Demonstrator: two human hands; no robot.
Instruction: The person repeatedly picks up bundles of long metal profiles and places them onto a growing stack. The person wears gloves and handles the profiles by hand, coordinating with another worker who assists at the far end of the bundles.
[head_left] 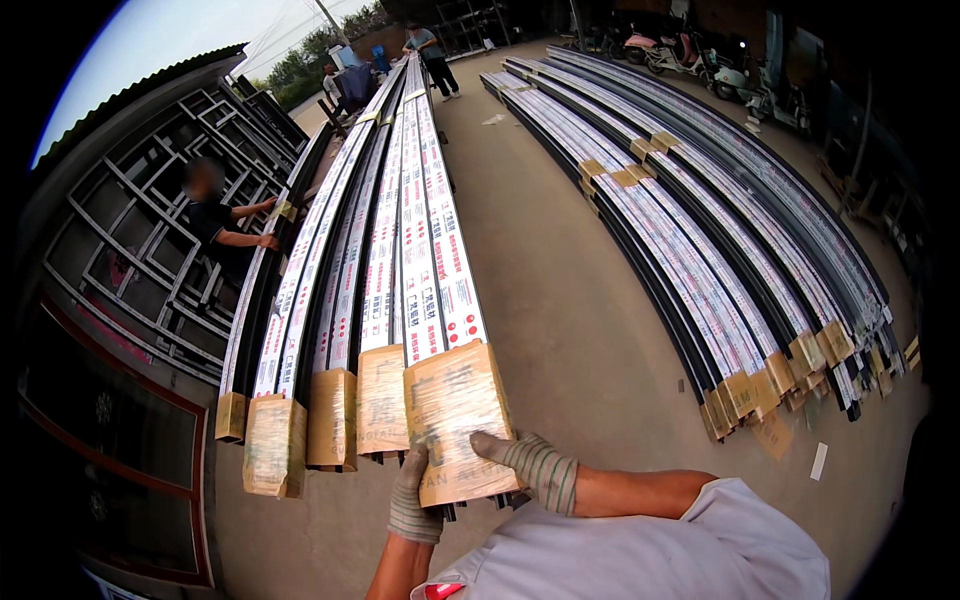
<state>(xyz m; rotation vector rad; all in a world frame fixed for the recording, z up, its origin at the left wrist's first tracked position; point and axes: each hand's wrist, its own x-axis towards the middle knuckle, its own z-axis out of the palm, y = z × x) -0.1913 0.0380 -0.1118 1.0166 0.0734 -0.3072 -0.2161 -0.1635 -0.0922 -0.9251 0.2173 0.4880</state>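
Two gloved hands on the near end of one bundle (pixel 442 275), down at 6 o'clock. Clock hub = centre of our view. Our left hand (pixel 412 500) grips the lower left edge of its brown wrap (pixel 458 425); our right hand (pixel 530 468) clasps the right edge, thumb flat on top. Both closed on it, not spread; fingers underneath hidden from us, so can't tell how they sit.

Bundle is long strips in white printed film, dark ends poking out below the wrap. It runs from us up to just before 12, where a far worker (pixel 430 62) stands by the other end.

Just left of ours, four more bundles (pixel 312 275), same wrapped ends, fanned between 7 and 11. A co-worker (pixel 212 225) at about 10 has both arms out to the leftmost. Metal frames (pixel 130 215) behind them, red-edged door (pixel 185 440) at 8.

Big stack (pixel 640 225) of similar lengths curves from 1 to 4, well apart from ours, floor (pixel 560 330) between. Scooters (pixel 690 60) parked around 1 to 2. White strip (pixel 819 462) on the floor at 4.
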